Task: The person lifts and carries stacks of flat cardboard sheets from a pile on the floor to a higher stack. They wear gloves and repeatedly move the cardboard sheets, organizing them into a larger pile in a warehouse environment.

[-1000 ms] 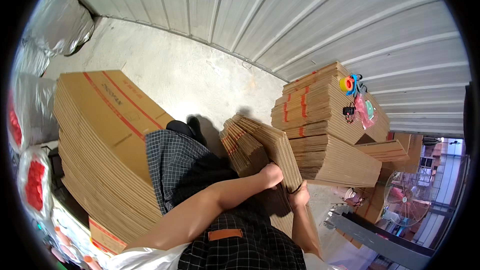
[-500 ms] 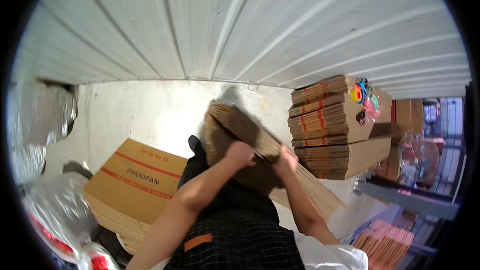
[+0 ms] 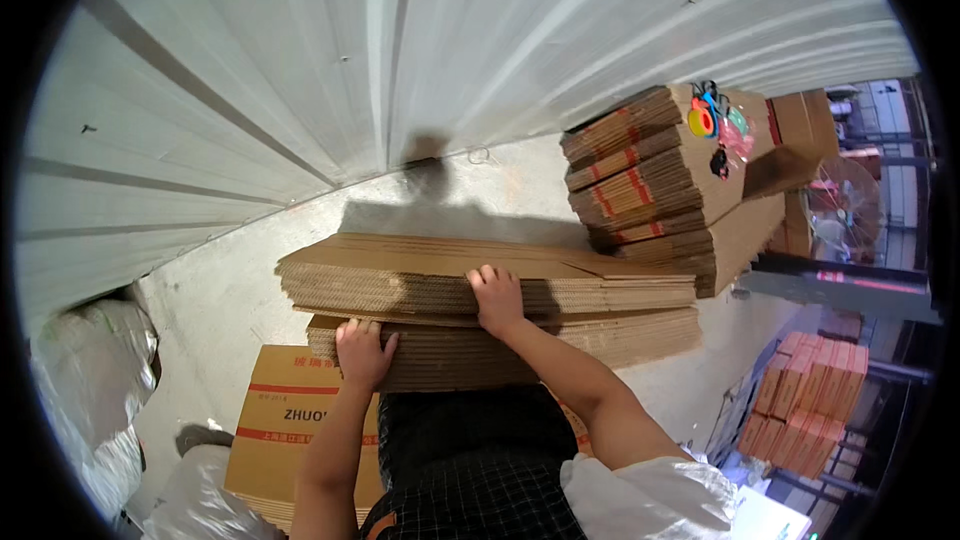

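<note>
In front of my body lie two bundles of flattened cardboard boxes, set lengthwise from left to right. The upper bundle (image 3: 610,294) lies a little farther off, its layered edges facing me. Closer in is the lower bundle (image 3: 450,362), with a narrow gap between the two at the left. My left hand (image 3: 364,352) grips the near bundle toward its left end, fingertips hooked over its upper edge. Farther right, my right hand (image 3: 496,300) is curled over the edge of the upper bundle. The undersides of both bundles are hidden.
A printed stack of flat cartons (image 3: 270,420) stands at the lower left beside plastic-wrapped bags (image 3: 95,380). Tall carton stacks (image 3: 640,180) with tape rolls (image 3: 703,118) on top stand at the right, near a fan (image 3: 843,205). A ribbed metal wall (image 3: 470,50) rises ahead.
The flattened boxes have turned from a steep slant to lying crosswise before me, both bundles now showing their long edges. My hands have moved apart, the left one farther left. My view has turned.
</note>
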The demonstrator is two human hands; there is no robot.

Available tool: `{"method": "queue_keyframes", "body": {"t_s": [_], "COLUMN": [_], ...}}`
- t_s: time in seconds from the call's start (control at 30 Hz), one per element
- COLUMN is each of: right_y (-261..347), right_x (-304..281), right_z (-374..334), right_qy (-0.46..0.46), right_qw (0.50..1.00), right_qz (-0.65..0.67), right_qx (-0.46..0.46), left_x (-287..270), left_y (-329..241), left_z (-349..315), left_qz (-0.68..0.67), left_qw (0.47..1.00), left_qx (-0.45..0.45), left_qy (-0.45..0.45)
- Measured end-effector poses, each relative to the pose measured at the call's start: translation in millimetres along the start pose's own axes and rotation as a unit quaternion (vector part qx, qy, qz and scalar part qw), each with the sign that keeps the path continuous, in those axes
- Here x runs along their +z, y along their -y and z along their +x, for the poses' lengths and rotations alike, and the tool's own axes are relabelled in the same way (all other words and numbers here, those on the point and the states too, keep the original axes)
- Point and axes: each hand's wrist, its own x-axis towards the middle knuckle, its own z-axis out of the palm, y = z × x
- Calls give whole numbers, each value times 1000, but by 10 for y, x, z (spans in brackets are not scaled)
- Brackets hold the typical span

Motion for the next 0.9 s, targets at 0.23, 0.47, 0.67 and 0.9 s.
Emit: {"method": "queue_keyframes", "body": {"t_s": [0.23, 0.47, 0.67, 0.9], "right_y": [297, 893, 1037, 1215], "right_x": [109, 62, -171, -482], "right_z": [-14, 496, 1074, 1457], "right_qy": [-4, -15, 20, 102], "right_qw": [1000, 996, 989, 981], "right_qz": [18, 34, -24, -75], "right_qx": [4, -79, -143, -144], "left_x": [50, 10, -77, -220], "left_y": [152, 633, 778, 978], "left_z": [-185, -484, -287, -100], "left_qz": [12, 5, 15, 36], "left_qw": [997, 985, 974, 970], "left_qx": [-14, -86, -121, -151], "left_qy": [-79, -147, -189, -185]}}
